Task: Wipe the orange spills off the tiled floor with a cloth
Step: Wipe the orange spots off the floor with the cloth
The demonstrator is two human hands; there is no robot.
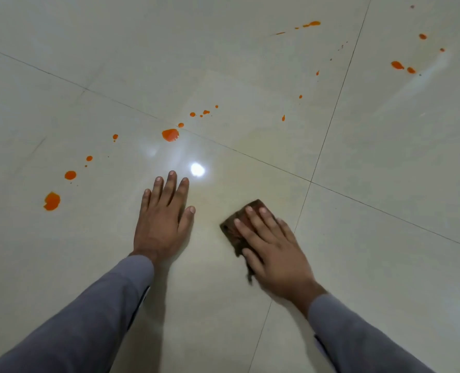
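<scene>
We are pressing our right hand (pixel 273 254), fingers spread flat, onto a folded dark brown cloth (pixel 237 230) lying on the glossy cream tiled floor (pixel 385 157). Our left hand (pixel 163 219) is resting open, palm down, holding nothing. Orange liquid spills (pixel 170 134) are lying beyond both hands, apart from the cloth.

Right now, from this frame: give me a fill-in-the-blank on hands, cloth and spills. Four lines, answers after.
1. The cloth lies under the ___ hand.
2. The left hand rests flat on the ___, holding nothing.
3. The spills are ___ in colour.
4. The cloth touches ___ of the spills.

Missing words: right; floor; orange; none
</scene>
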